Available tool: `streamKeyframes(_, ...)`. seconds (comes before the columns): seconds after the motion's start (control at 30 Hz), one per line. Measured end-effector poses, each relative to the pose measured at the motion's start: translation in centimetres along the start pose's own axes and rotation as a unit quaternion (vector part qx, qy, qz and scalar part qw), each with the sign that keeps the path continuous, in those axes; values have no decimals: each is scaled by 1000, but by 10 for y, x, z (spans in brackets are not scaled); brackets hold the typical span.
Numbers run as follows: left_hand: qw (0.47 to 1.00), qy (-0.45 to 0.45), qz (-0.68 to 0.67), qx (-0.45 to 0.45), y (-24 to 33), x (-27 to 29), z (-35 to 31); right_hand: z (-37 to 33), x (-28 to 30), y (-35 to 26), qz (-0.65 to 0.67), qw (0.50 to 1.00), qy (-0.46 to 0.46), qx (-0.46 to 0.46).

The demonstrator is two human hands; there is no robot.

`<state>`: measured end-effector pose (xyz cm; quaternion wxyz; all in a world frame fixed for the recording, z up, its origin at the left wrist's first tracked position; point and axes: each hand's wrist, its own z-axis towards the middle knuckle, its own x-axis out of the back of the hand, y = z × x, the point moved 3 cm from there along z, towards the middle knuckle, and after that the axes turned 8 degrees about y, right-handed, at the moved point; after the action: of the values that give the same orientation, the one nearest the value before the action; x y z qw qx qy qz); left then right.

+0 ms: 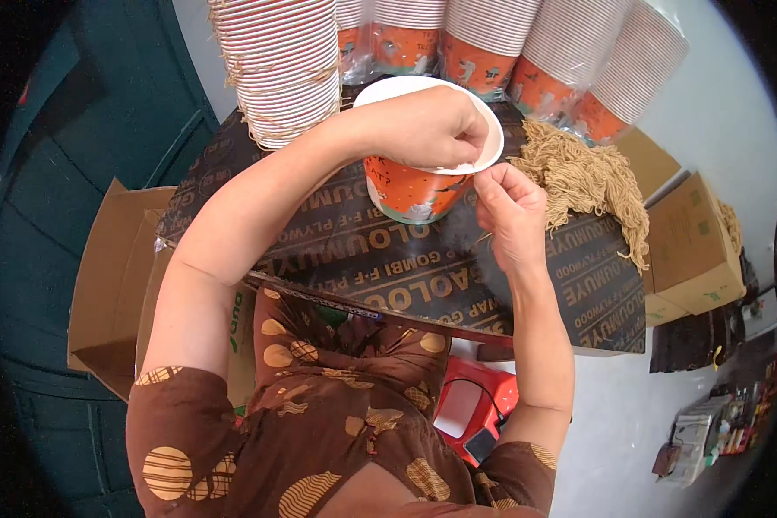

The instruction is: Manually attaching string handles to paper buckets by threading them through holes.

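Note:
A round paper bucket (418,195), orange outside and white inside, stands upright on a dark printed board. My left hand (432,129) reaches across its top, fingers curled down inside the right side of the rim; what they pinch is hidden. Against the outside of the same side, my right hand (514,207) is closed, thumb and forefinger pressed together just under the rim. A thin end of tan twine seems to hang below those fingers. To the right lies a loose heap of tan twine (578,173).
A tall stack of nested buckets (281,69) with twine on them stands at left. Several more stacks, wrapped in clear plastic, line the back (483,52). Cardboard boxes (695,246) flank the board (380,259). A red stool-like item (466,401) stands below its front edge.

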<state>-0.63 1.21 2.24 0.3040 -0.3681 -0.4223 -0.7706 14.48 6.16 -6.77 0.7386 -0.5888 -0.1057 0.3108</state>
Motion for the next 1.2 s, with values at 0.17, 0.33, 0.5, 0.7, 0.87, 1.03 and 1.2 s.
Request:
streamKeyframes(0.17,986,97,-89,104,-5,6,-8,-2,4,-7,-5,1000,-28,14)
streamKeyframes(0.33,977,124,-145,100,-7,2,-11,-2,5,-9,-13,997,-58,47)
streamKeyframes(0.5,964,106,-212,121,3,1,-13,-8,3,-17,-72,988,-54,128)
streamKeyframes(0.7,942,75,-300,133,10,-4,-17,-16,-10,-34,-267,877,-22,398)
streamKeyframes(0.87,937,81,-309,142,7,-5,-20,-17,-10,-32,-275,850,-20,448)
streamKeyframes(1.03,896,71,-416,140,7,-6,-22,-17,-9,-31,-281,873,-38,396)
streamKeyframes(1.2,876,68,-448,166,6,-9,-24,-18,-10,-31,-274,881,-44,384)
